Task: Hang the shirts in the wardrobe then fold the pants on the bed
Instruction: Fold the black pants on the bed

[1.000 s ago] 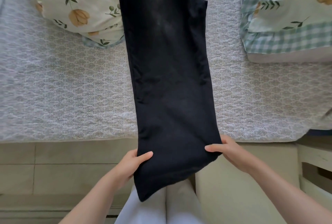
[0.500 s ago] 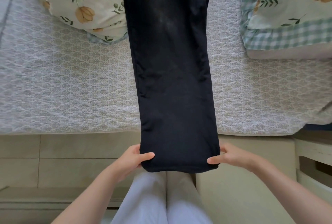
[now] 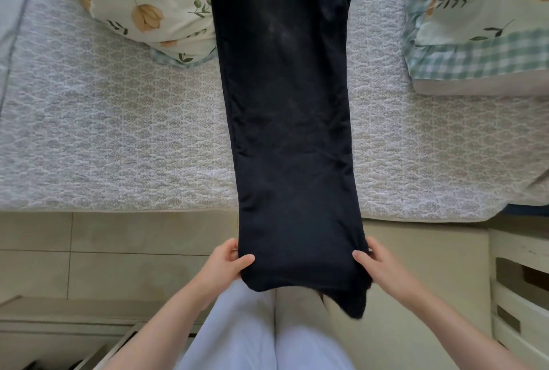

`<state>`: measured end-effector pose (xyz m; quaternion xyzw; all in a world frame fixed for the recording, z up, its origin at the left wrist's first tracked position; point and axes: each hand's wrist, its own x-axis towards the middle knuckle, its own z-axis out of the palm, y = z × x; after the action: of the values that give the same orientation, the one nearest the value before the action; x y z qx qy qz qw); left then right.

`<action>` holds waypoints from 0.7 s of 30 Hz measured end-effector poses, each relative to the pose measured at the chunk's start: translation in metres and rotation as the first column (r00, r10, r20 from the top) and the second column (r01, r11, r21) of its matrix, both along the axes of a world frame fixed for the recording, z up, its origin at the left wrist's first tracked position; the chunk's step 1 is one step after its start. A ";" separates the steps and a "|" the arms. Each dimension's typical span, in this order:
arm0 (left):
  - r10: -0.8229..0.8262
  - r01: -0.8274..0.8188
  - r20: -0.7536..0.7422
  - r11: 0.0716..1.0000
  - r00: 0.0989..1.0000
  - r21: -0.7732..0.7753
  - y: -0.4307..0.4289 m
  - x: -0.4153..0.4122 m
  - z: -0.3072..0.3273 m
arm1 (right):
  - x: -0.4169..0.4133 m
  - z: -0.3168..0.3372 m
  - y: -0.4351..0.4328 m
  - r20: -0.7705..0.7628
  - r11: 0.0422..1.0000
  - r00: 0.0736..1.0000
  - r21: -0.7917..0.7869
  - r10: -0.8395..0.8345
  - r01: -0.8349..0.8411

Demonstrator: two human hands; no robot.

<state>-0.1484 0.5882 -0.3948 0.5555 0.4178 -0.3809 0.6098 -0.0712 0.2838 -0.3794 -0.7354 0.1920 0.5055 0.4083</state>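
Head view, the only one. Dark trousers lay stretched lengthwise across the quilted bedspread, long axis running straight away from the fingers — hem end at the fingers and overhanging the bed edge, waist end far off and cut by the top of the frame. Left hand clamped the near left corner of the hem: thumb on top of the cloth, the other fingers curled beneath and mostly hidden. Right hand matched it on the near right corner, thumb pressed onto the fabric, fingers tucked under the edge. Both hands level with each other, neither plainly nearer the fold line; cloth spanned taut between them, with one loose corner drooping below the right thumb. Judged as the start of a lengthwise fold: hem to be carried forward, away from the body, toward the waist.

Flanked farther out by a floral pillow beyond the left fingers, touching or slipping under the trousers' left edge — which, impossible to tell — and a folded floral-and-check quilt beyond the right fingers, well apart from the cloth. Waistband out of frame. Whether the two legs lay squarely stacked, hard to make out in such dark fabric. No shirts or wardrobe in view.
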 end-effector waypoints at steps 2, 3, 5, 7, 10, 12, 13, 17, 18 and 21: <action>-0.059 0.062 -0.031 0.994 0.998 0.089 -0.003 0.003 -0.001 | 0.000 -0.001 0.006 0.000 0.986 0.993 -0.120 0.115 -0.115; -0.109 0.114 -0.041 0.985 0.993 0.126 -0.003 0.007 -0.003 | 0.005 0.000 0.009 0.001 0.979 0.991 -0.158 0.131 -0.129; -0.205 0.211 -0.051 0.964 0.977 0.161 -0.001 0.024 0.002 | 0.025 0.006 0.014 -0.007 0.989 0.999 -0.145 0.035 -0.035; -0.173 0.179 -0.080 0.980 0.982 0.082 0.009 0.051 0.010 | 0.055 0.014 0.018 -0.039 0.990 0.993 -0.088 -0.114 0.111; 0.006 -0.024 -0.108 0.986 0.994 -0.166 0.038 0.114 0.034 | 0.119 0.027 0.024 -0.134 0.933 0.932 0.084 -0.337 0.349; 0.197 -0.195 -0.016 0.951 0.980 -0.242 0.060 0.159 0.041 | 0.163 0.027 0.025 -0.208 0.701 0.752 0.274 -0.625 0.658; 0.330 -0.312 0.028 0.914 0.943 -0.258 0.071 0.178 0.038 | 0.184 0.023 0.025 -0.206 0.558 0.635 0.329 -0.745 0.762; 0.156 -0.179 0.135 0.967 0.979 0.181 0.082 0.207 0.005 | 0.220 -0.014 0.030 0.091 0.668 0.664 0.181 -0.742 0.722; 0.000 -0.031 0.112 0.960 0.994 0.277 0.077 0.202 -0.003 | 0.219 -0.024 0.031 0.143 0.749 0.736 0.094 -0.662 0.656; -0.127 0.111 0.045 0.956 0.991 0.271 0.056 0.184 -0.020 | 0.202 -0.043 0.040 0.151 0.930 0.924 -0.058 -0.351 0.363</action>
<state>0.0359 0.6444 -0.4144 0.6684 0.4123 -0.3396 0.5175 0.1305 0.3240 -0.4221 -0.7378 0.3153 0.3622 0.4743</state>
